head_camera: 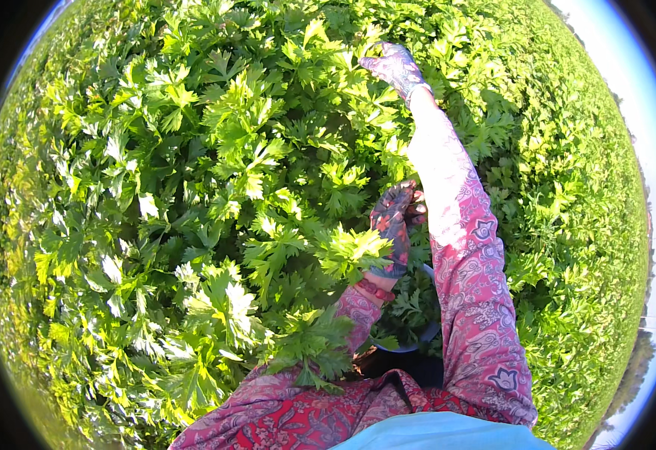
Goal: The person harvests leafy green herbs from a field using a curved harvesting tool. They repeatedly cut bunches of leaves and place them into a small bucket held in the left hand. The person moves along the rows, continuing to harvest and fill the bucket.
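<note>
My right hand (pixel 393 66), in a thin patterned glove, reaches far out over the leafy celery-like plants (pixel 243 124). Its thumb and forefinger curve together among the upper leaves; whether a stem is between them is unclear. Closer to me, my left hand (pixel 392 228) wears a dark glove with a reddish pattern. Its fingers curl beside my right forearm, and what they may hold is hidden. A bright leaf cluster (pixel 356 247) overlaps the left glove's edge. Below that hand, partly behind my right sleeve, sits a pale-rimmed basin (pixel 430 333) with green leaves (pixel 409 301) in it.
Dense foliage surrounds me on both sides, and leaves (pixel 311 343) lie over my left sleeve. A red bracelet (pixel 375 289) circles my left wrist. My patterned red clothing (pixel 299 419) and a light-blue cloth (pixel 440 433) fill the bottom. Sky shows at the right rim.
</note>
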`<state>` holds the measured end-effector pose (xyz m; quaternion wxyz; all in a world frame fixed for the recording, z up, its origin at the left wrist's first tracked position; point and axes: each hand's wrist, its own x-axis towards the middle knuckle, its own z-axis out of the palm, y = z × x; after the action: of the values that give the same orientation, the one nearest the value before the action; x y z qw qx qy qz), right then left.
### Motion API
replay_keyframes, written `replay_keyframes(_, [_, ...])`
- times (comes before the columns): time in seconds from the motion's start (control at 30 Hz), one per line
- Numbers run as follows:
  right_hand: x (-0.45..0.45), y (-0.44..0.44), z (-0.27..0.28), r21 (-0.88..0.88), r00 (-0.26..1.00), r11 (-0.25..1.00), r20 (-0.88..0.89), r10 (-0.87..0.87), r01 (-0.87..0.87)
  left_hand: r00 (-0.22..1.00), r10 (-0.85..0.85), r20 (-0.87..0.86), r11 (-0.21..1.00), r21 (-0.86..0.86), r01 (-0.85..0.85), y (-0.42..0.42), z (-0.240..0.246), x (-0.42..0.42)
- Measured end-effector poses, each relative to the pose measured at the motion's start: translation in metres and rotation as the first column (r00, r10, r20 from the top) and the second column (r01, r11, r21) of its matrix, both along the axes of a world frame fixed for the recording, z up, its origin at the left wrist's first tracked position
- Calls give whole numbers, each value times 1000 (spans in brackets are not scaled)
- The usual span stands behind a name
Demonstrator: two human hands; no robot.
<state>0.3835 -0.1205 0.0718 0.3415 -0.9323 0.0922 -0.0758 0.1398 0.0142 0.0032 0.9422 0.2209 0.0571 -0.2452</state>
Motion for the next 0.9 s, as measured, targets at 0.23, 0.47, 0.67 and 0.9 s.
replay_keyframes(0.23, [-6, -30, -8, 897, 979, 396, 151, 137, -195, 998, -26, -51, 998, 50, 29, 0, 4, -2])
replay_keyframes(0.47, [-78, -69, 78, 731, 816, 470, 577, -41, -494, 998, -59, 1, 998, 18, 59, 4, 2, -2])
replay_keyframes(0.67, [-122, -35, 30, 733, 946, 632, 324, 3, -253, 996, -89, -30, 995, 36, 91, -3, -1, -6])
replay_keyframes(0.9, [-133, -8, 9, 743, 969, 634, 245, 41, -215, 997, -39, -73, 998, 39, 42, -6, 3, -13])
